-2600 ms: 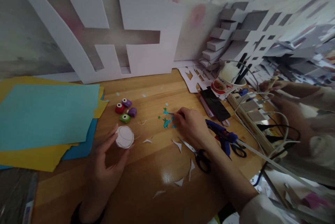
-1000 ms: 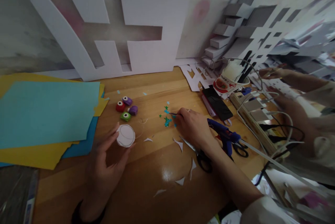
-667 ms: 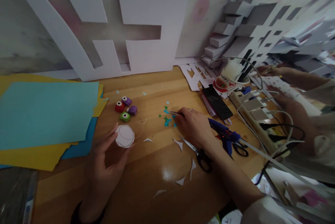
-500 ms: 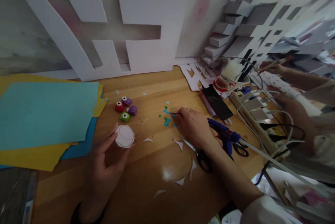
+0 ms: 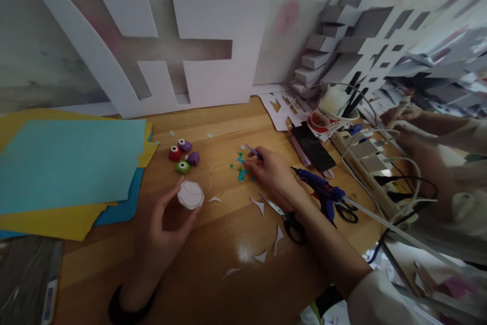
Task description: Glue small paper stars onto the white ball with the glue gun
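White round paper piece [image 5: 190,194], its rim pinched between the thumb and fingers of the left hand [image 5: 162,223], with bare wooden tabletop [image 5: 216,239] to its lower right. The right hand [image 5: 271,170] pinches a slim, pointed, bluish tool [image 5: 254,152], its tip directed up and left; small green and blue paper stars [image 5: 241,175] lie just beside the fingertips. Black-handled metal scissors [image 5: 283,216] and a blue glue gun [image 5: 321,188] border the right forearm, limiting room there. Red, green and purple craft punches [image 5: 183,157] sit beyond the round piece.
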Motion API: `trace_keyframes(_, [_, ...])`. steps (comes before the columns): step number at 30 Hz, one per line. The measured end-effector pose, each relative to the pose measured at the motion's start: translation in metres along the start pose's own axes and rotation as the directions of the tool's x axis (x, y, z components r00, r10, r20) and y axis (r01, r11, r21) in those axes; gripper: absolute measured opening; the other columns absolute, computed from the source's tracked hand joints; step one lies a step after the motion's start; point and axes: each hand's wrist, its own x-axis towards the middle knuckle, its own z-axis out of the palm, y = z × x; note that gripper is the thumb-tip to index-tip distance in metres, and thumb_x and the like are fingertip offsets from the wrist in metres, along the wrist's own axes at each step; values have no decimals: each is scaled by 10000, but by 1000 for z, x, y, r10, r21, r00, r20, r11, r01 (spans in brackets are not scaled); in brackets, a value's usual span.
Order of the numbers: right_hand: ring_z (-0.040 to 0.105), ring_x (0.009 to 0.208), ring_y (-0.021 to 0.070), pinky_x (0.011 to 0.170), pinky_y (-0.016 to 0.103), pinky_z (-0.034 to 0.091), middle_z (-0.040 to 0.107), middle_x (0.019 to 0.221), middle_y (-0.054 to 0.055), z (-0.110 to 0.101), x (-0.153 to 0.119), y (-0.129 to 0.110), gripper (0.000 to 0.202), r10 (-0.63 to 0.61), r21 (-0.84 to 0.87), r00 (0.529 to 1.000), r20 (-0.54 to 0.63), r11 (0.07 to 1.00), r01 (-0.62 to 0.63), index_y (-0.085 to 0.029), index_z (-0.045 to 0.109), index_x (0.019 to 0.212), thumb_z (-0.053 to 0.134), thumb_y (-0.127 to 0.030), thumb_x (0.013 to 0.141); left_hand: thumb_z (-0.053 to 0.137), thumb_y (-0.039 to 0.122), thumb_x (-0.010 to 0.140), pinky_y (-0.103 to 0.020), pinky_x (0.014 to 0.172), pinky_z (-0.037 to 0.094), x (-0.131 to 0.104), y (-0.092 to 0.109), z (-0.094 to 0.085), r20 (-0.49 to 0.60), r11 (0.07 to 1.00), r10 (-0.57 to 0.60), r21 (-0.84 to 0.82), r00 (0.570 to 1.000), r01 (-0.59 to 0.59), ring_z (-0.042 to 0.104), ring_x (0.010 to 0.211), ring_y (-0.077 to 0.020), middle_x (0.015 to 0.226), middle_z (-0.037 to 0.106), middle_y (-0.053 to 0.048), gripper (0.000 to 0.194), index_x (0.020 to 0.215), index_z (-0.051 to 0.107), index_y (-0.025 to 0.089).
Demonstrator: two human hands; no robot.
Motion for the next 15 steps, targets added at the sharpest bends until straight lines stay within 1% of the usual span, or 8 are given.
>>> trace_keyframes(2, [642, 770, 163, 643, 235, 397, 728, 888, 40, 8, 9, 2, 152, -7, 52, 999, 36, 999, 6, -179, 651, 1009, 648, -207, 860, 772, 285, 777, -459, 919, 570, 1, -4, 1, 72, 999, 26, 24, 997, -27, 696, 1054, -276, 1197, 719, -117, 498, 1236, 593, 214])
trace_keyframes(4, [652, 786, 160, 658, 230, 410, 736, 909, 43, 14, 15, 5, 142, -14, 64, 999, 51, 998, 11, -176, 658, 989, 664, -196, 848, 773, 305, 772, -461, 891, 571, 1, -8, 1, 111, 996, 59, 64, 992, -67, 698, 1018, -285, 1155, 731, -112, 468, 1204, 614, 222])
trace_keyframes(8, [645, 761, 157, 635, 228, 400, 735, 879, 44, 19, 20, 9, 114, -17, 70, 998, 59, 997, 13, -175, 665, 961, 666, -212, 854, 765, 297, 771, -461, 841, 572, 1, -9, 0, 91, 980, 127, 140, 988, -139, 698, 969, -295, 1087, 746, -114, 442, 1185, 627, 226])
trace_keyframes(11, [620, 725, 148, 627, 230, 378, 723, 839, 37, 19, 20, 7, 61, -31, 62, 998, 57, 998, 27, -179, 675, 911, 645, -201, 863, 762, 279, 769, -459, 855, 563, 1, -11, 0, 88, 975, 163, 138, 983, -174, 696, 973, -291, 1090, 753, -99, 428, 1175, 630, 239])
trace_keyframes(15, [563, 653, 143, 586, 245, 324, 693, 762, 35, 17, 18, 3, 52, -33, 47, 998, 57, 998, 30, -173, 677, 838, 629, -183, 857, 738, 311, 801, -487, 908, 537, -1, -16, 2, 129, 978, 149, 128, 980, -166, 672, 1033, -293, 1157, 737, -96, 412, 1188, 615, 244])
